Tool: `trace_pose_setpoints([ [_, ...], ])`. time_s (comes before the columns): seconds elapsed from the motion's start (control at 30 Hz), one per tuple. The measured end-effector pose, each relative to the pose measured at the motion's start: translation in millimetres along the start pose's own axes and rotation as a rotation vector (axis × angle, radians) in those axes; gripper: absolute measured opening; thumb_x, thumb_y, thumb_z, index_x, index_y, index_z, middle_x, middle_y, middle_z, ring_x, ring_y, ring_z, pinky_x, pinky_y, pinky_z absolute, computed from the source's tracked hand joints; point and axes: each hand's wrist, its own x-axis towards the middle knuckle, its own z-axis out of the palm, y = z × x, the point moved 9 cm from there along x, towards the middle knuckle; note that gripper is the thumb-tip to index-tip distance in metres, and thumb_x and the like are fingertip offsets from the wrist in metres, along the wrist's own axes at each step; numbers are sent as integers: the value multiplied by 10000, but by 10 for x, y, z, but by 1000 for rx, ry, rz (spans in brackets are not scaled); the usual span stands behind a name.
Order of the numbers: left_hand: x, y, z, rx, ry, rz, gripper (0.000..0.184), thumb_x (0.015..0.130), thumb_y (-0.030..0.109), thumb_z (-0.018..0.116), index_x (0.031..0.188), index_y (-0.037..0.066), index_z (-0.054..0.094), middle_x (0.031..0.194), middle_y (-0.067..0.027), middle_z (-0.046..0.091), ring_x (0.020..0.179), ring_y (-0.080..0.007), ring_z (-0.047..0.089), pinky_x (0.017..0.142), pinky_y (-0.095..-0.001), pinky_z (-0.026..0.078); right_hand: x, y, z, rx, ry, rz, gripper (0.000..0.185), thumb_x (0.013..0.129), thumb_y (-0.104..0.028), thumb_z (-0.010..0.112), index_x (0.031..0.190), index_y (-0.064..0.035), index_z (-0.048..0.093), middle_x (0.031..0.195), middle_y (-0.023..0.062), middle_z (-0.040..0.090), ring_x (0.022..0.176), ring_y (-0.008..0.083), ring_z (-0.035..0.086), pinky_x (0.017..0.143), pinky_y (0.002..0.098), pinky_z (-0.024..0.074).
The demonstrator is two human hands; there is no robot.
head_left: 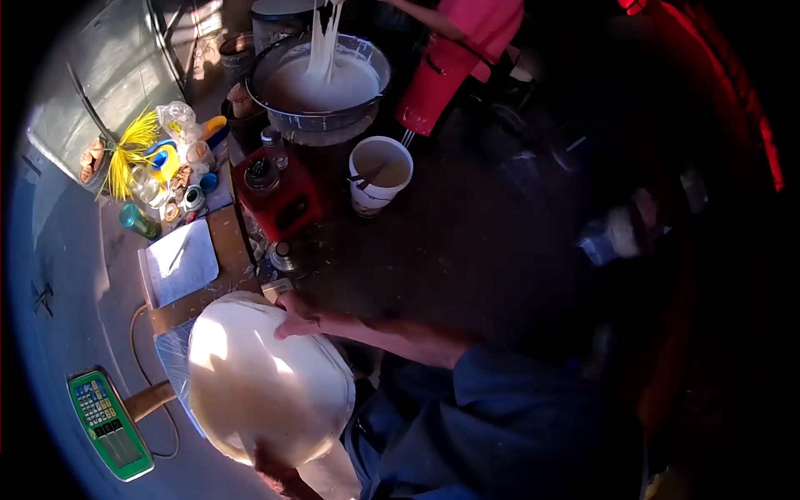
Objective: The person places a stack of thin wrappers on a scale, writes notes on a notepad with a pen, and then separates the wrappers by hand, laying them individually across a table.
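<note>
A thick stack of large, thin, round pale sheets that look like flatbreads (267, 392) lies tilted before me, sunlit in patches. My right hand (298, 318) grips its far upper edge, thumb on top and the other fingers mostly hidden. At the lower edge, my left hand (273, 472) holds the stack; it is in shadow and its fingers are only partly visible. Under the stack's left side shows a plastic-covered scale platform (173, 350). The scale's green keypad display (110, 423) stands to the left.
A notebook (183, 262) with a pen lies beyond the stack. Behind it are cups, yellow strands (133, 154) and a red crate (279, 196). A white bucket (379, 177) stands nearby. A person in red (454, 62) lifts stretchy dough (323, 50) from a large basin (312, 121).
</note>
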Motion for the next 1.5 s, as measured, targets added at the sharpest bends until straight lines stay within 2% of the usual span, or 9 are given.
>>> trace_pose_setpoints([
  [0.1,62,-41,502,15,-107,-117,515,975,364,537,1319,-16,588,1293,-150,621,1230,-294,562,1065,-408,428,-429,416,-451,86,162,10,530,598,-262,846,1021,22,700,951,188,721,889,287,694,811,373,530],
  [0.2,-230,245,1235,511,-408,670,570,933,386,597,1322,-29,562,1346,-147,567,1237,-284,535,1046,-447,426,-1124,765,-1156,60,327,111,516,610,-288,831,1007,15,700,950,202,716,893,301,694,810,376,529],
  [0.23,68,-127,1392,41,-179,-141,556,932,342,612,1329,-41,544,1347,-146,570,1230,-290,544,1046,-460,435,-1357,908,-1373,31,388,139,515,611,-299,828,1003,11,702,951,206,715,892,306,695,809,378,529],
  [0.37,110,-614,2828,-199,-626,-501,497,934,214,576,1356,-43,527,1379,-187,555,1288,-330,505,1115,-490,383,-2604,1441,-2285,58,644,268,502,593,-329,806,942,18,710,898,216,710,838,329,699,770,397,530],
  [0.43,-419,-660,4061,286,-865,-251,592,902,245,623,1387,-56,466,1343,-205,550,1230,-355,536,1084,-500,413,-3542,1915,-2855,153,809,317,483,600,-328,794,931,15,715,888,210,711,830,326,699,763,395,531],
  [0.47,-563,-908,4333,186,-629,-548,682,871,261,670,1414,-65,418,1327,-205,550,1187,-365,562,1056,-501,441,-3858,2097,-3014,195,868,340,474,604,-328,789,926,13,717,883,207,712,826,324,699,759,394,532],
  [0.97,-2109,-3376,8147,425,-1278,-893,608,883,114,640,1434,-17,421,1400,-170,531,1254,-332,544,1081,-456,436,-7284,4024,-4234,555,1512,815,442,596,-344,809,875,-13,722,800,138,721,743,231,708,693,366,557],
  [1.13,-2513,-4006,9534,529,-1561,-621,532,894,84,634,1385,-41,472,1321,-169,588,1194,-300,590,1005,-421,494,-7810,4620,-4938,604,1672,802,359,656,-218,830,914,11,729,774,52,704,694,127,642,639,319,525],
  [1.5,-3701,-4954,12265,629,-1494,-1056,521,898,62,605,1370,-99,456,1302,-190,593,1171,-311,604,975,-422,514,-8809,4892,-6853,672,1941,801,342,703,-192,803,950,30,718,810,92,723,740,144,676,687,316,539],
])
